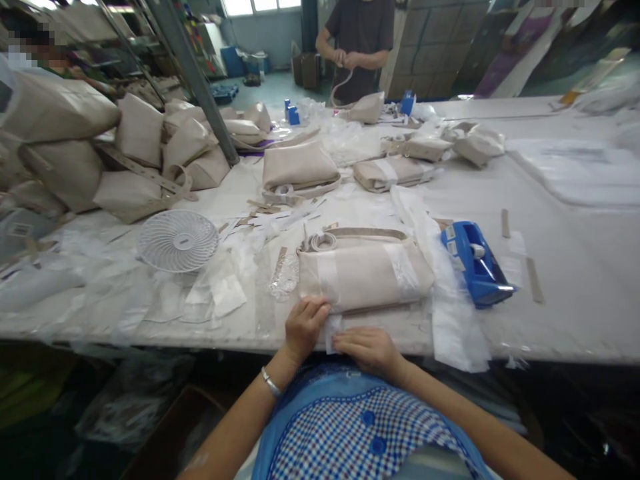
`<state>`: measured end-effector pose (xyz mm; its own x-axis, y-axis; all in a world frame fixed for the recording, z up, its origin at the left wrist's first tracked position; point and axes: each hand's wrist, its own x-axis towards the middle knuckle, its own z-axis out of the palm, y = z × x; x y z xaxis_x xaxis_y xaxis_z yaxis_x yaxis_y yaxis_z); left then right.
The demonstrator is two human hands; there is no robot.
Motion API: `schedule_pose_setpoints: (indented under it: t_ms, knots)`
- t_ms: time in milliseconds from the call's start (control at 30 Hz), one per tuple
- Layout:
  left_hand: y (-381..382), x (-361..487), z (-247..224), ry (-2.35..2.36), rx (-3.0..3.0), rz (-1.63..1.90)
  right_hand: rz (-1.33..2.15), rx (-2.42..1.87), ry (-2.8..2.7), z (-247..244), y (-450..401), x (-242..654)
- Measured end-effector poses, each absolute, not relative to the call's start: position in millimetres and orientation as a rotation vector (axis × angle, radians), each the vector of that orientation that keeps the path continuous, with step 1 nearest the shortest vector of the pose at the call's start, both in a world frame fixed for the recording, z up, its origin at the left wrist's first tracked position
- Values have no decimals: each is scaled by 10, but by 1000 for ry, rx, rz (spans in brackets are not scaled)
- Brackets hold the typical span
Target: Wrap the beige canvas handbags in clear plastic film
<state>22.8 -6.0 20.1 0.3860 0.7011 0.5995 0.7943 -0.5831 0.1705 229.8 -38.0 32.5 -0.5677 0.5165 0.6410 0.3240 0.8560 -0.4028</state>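
A beige handbag (367, 277) lies flat on the table in front of me, its coiled strap (323, 241) along the far edge. White wrapping bands cross its left part and its right part. My left hand (305, 325) is closed at the bag's near left corner, fingertips pressed on its edge. Just right of it, my right hand (370, 348) pinches a white strip (332, 332) that hangs from the bag's near edge. The undersides of my fingers are hidden. Beside the bag's left end lies crumpled clear plastic (284, 280).
A blue tape dispenser (475, 267) stands to the right, past a length of white wrapping (453, 320). At left are a white fan (177, 241) and a heap of beige bags (65, 160). More bags (300, 167) lie farther back. Across the table, a person (357, 50) holds a strap.
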Motion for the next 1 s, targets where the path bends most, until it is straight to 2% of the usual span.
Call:
schedule_pose_setpoints:
  t_ms: [233, 533, 800, 1000]
  knots:
    - [-93, 147, 231, -1297, -2574, -955, 266, -835, -2146, 683, 70, 2233]
    - [-79, 29, 239, -1281, -2598, -1004, 200, -1092, -2183, 566, 587, 2083]
    - [-66, 134, 296, -1434, -2625, -829, 151, -1222, -2123, 568, 618, 1996]
    - [-98, 158, 268, -1430, -2582, -849, -129, -1299, -1900, 728, 269, 2779]
